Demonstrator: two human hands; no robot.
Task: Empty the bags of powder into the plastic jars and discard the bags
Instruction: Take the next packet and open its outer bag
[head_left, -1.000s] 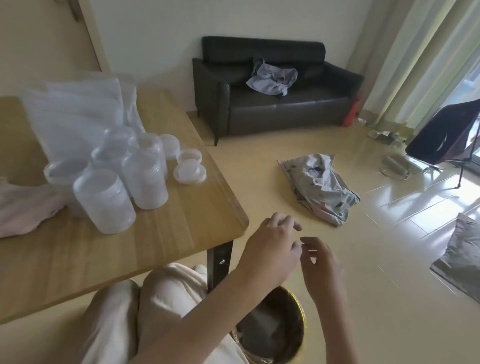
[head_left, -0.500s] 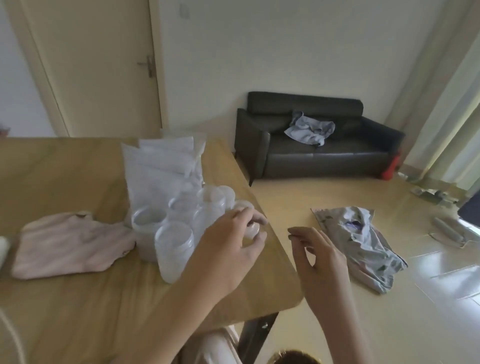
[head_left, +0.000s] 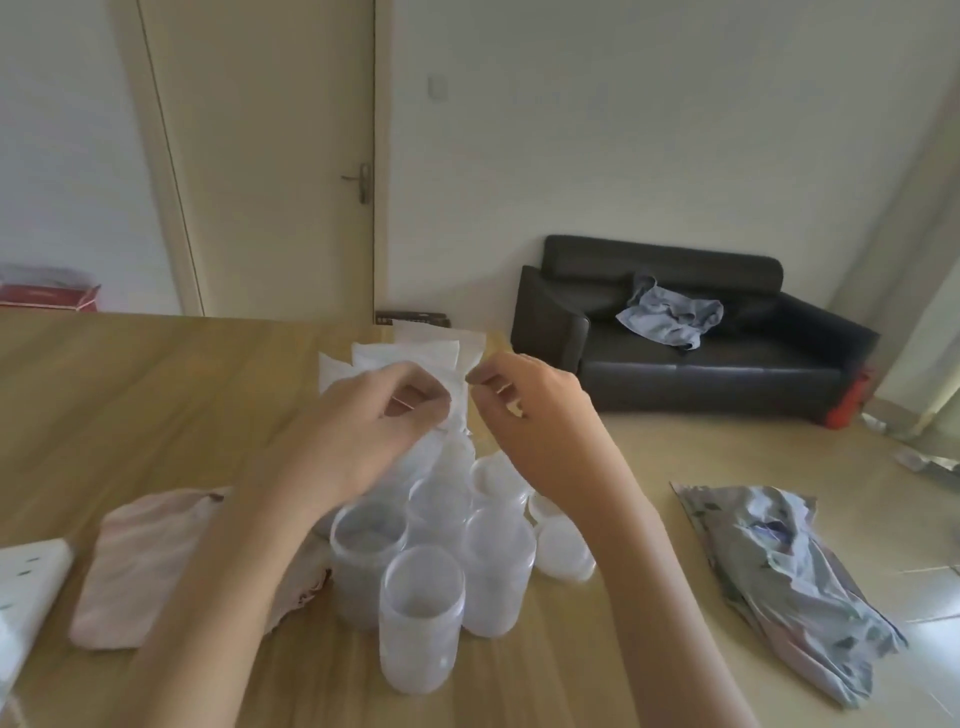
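above the plastic jars (head_left: 422, 597), both hands' fingers (head_left: 415, 395) curl at the bags (head_left: 410, 356).

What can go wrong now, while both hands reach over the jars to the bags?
1. The forearms pass low over the open jars, which stand close together; a brush could tip one.
2. The left hand and right hand meet at the bags directly above the jars; a bag opened there may spill powder on the table.
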